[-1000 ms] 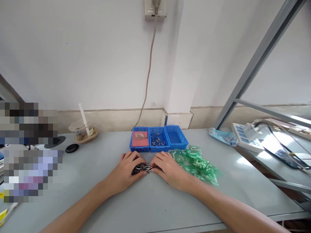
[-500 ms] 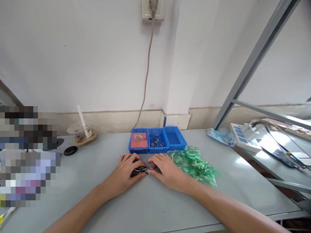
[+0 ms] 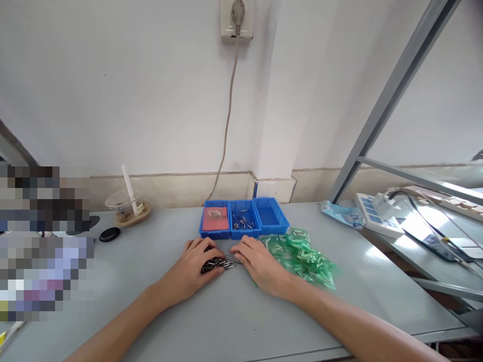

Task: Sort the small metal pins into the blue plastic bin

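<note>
My left hand (image 3: 194, 266) is curled around a heap of small, dark, shiny metal pins (image 3: 217, 263), their ends poking out to the right between thumb and fingers. Just right of the heap, my right hand (image 3: 262, 264) has its fingers bent together with the thumb drawn in; whether anything small is between them is hidden. Green plastic bags (image 3: 307, 256) with small metal pieces inside lie beside and partly behind my right hand. Beyond both hands stand joined blue bins: the middle bin (image 3: 245, 233) has loose metal pins in it, and the left bin (image 3: 215, 234) holds a pink sheet (image 3: 216, 223).
A right-hand blue bin (image 3: 274, 229) adjoins the others. At left are a black oval object (image 3: 109, 234) and a clear cup (image 3: 123, 200) with a white stick. A blue-white packet (image 3: 343, 215) and a power strip (image 3: 379, 216) lie at right, near a metal post (image 3: 377, 125).
My right hand has drawn slightly away from the pins, and its thumb has come closer to the fingers. My left hand stays around the heap.
</note>
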`<state>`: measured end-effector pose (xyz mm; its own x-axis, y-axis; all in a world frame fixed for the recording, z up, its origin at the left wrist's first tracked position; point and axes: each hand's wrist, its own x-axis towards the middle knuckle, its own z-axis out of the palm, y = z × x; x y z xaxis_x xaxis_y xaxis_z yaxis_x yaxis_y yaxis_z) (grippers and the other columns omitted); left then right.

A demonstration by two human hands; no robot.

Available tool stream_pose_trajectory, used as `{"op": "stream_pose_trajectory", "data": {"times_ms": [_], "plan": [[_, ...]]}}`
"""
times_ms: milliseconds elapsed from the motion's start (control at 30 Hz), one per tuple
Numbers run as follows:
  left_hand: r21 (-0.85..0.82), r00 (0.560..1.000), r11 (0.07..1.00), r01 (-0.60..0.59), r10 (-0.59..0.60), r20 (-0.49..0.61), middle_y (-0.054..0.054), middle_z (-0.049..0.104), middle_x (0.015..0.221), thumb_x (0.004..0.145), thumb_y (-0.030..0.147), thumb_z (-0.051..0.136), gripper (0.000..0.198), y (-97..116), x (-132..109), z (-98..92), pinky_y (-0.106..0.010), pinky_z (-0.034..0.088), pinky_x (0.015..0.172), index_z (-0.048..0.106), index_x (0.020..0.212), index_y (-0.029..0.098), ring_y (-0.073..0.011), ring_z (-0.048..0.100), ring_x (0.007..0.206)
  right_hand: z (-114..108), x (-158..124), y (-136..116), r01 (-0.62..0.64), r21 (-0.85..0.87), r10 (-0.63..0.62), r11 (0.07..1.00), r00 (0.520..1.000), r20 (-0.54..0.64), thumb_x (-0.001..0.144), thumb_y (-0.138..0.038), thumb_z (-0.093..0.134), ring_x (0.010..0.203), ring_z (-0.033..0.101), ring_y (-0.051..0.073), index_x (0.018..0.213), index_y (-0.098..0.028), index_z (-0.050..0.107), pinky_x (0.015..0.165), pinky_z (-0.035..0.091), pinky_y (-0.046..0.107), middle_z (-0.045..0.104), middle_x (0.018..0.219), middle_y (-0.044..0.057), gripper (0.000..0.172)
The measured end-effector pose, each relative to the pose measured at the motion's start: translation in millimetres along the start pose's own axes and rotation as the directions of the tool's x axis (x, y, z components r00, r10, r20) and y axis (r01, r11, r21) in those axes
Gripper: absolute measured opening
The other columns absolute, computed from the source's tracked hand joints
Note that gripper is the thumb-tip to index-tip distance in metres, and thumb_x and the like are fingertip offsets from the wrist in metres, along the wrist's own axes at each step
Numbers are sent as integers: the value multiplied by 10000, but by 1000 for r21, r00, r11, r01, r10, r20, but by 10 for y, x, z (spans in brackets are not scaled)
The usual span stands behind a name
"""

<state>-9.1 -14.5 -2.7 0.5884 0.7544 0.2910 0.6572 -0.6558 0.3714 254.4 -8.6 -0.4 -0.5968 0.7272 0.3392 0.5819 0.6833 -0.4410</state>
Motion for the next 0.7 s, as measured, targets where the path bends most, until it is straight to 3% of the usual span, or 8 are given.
{"op": "stream_pose_trajectory", "data": {"times_ms": [133,300,500,633,700], "plan": [[-7,1000,1000,-1,1,-6,-41,617,1223,1059,390,610,180,-22,2,-15,-425,418,1009,695,1191,300,-257,558,1148,-29,11,-19,-25,102,37,995,992,-119,1130,-209,348,1043,593,231,1159,-235,611,923,504,379,617,1114,82,266],[-14,1000,1000,0,0,-11,-49,618,1239,1064,408,599,209,-49,3,-35,-427,424,1012,700,1210,298,-262,563,1166,-79,30,-42,-125,210,172,970,959,-224,1101,-274,451,935,614,223,1078,-249,570,851,506,368,644,1019,50,124],[-13,1000,1000,-15,15,-26,-66,623,1228,1068,422,579,244,-57,-4,-39,-438,444,1009,709,1226,289,-269,569,1152,-114,31,-86,-185,350,270,918,939,-212,1044,-323,575,909,666,202,1054,-272,599,782,523,334,711,1005,17,57],[-10,1000,1000,-4,4,-20,-54,620,1235,1060,411,599,225,-61,-4,-40,-434,438,1019,711,1223,304,-265,569,1162,-116,34,-99,-192,400,289,896,936,-199,1029,-375,618,904,686,207,921,-263,606,702,493,305,740,1002,20,157],[-7,1000,1000,5,-5,-16,-47,617,1238,1055,405,612,212,-56,-3,-46,-433,432,1028,711,1216,309,-263,568,1172,-108,32,-87,-200,385,299,901,930,-215,1034,-409,614,824,659,201,898,-261,602,667,465,299,714,905,10,201]]}}
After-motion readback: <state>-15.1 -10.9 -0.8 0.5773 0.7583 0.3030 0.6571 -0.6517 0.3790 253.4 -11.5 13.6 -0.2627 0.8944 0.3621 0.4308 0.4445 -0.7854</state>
